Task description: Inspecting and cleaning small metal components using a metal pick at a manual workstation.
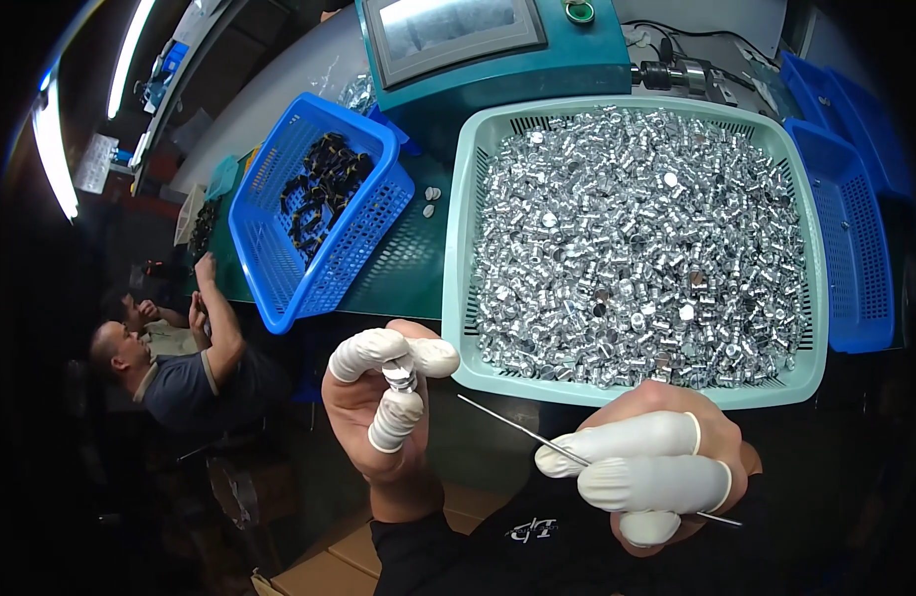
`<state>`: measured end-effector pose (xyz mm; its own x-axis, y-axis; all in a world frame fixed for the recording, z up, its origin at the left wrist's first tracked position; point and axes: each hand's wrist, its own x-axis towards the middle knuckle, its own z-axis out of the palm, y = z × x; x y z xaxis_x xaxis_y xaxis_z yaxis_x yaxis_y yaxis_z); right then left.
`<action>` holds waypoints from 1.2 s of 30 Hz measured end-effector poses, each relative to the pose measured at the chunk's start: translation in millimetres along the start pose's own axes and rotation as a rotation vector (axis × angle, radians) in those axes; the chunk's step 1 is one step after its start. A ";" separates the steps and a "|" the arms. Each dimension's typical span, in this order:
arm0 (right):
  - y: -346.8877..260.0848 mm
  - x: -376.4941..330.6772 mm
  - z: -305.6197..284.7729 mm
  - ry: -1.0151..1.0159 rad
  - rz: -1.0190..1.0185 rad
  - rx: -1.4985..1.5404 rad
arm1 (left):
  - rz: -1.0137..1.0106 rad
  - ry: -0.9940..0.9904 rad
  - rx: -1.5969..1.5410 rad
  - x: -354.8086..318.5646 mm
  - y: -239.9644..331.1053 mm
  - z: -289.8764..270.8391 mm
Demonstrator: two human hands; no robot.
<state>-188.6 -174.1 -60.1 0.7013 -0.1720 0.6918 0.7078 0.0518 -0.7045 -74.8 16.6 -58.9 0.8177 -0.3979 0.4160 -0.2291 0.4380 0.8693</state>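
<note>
My left hand (383, 397), with white finger cots on its fingers, pinches a small silvery metal cap (400, 373) between thumb and fingers. To its right, my right hand (656, 467), also in white finger cots, grips a thin metal rod (512, 425). The rod's tip points up and left toward the left hand, and its other end sticks out below the right hand. Just beyond both hands stands a pale green plastic basket (463, 288) heaped with many small silvery metal caps (627, 248) like the held one.
Left of the green basket is a blue basket (363, 260) holding small black and yellow parts (324, 189). A teal machine with a screen (458, 35) stands behind. Blue trays (845, 238) lie at the right. Two people (195, 363) sit at the far left; a cardboard box (329, 566) is below.
</note>
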 end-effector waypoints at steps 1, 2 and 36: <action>3.6 2.2 -2.0 -0.032 -0.061 -0.002 | -0.001 -0.003 0.003 0.9 -2.2 0.9; 5.5 3.1 -2.8 -0.065 -0.121 -0.002 | 0.001 -0.019 -0.063 2.3 -5.4 3.3; -2.3 9.4 23.8 0.012 -0.180 -0.053 | -0.072 -0.111 -0.267 -0.5 3.6 10.6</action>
<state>-181.6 -152.4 -48.2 0.5621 -0.1856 0.8060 0.8162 -0.0329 -0.5768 -81.6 9.9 -53.2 0.7607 -0.5147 0.3956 -0.0138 0.5964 0.8025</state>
